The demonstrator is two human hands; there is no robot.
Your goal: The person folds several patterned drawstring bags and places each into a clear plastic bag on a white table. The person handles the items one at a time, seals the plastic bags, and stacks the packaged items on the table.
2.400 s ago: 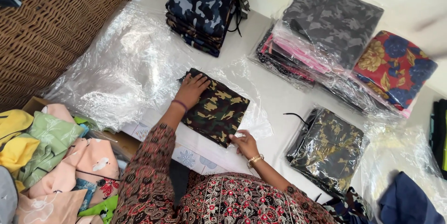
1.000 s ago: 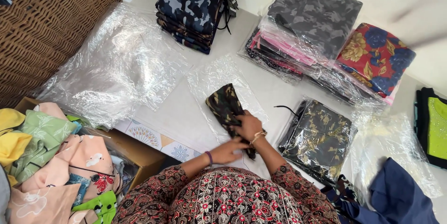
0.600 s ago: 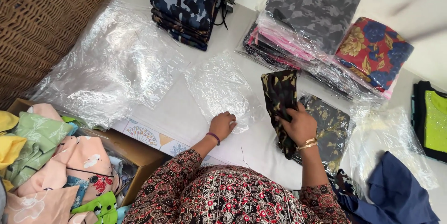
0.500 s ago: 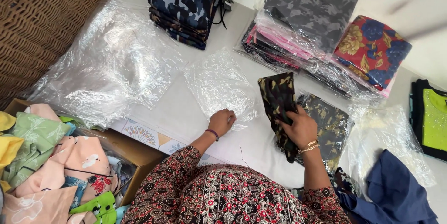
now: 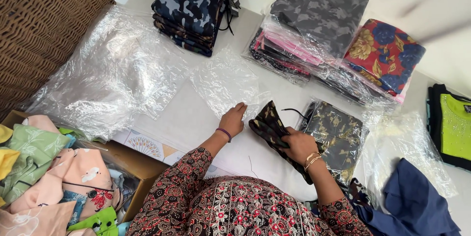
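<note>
While the right hand (image 5: 299, 145) is closed around a dark camo fabric piece (image 5: 270, 127), a clear plastic bag (image 5: 226, 81) is touched by the left hand (image 5: 232, 120).

So the camo piece is gripped just above the white surface (image 5: 191, 118), right beside a bagged camo piece (image 5: 336, 135) lying flat to its right. The left hand is pretty much open, fingers loosely curled, with the fingertips resting at the near edge of the clear bag, nothing gripped. A stack of blue camo pieces (image 5: 194, 8) is set at the far side, and 2 bagged stacks, grey camo (image 5: 319, 13) and red floral (image 5: 382, 54), are seen further right. A big crumpled plastic sheet (image 5: 110, 74) is spread on the left, next to a wicker basket (image 5: 41, 25). A cardboard box of pastel fabrics (image 5: 54, 172) sits at the near left.
</note>
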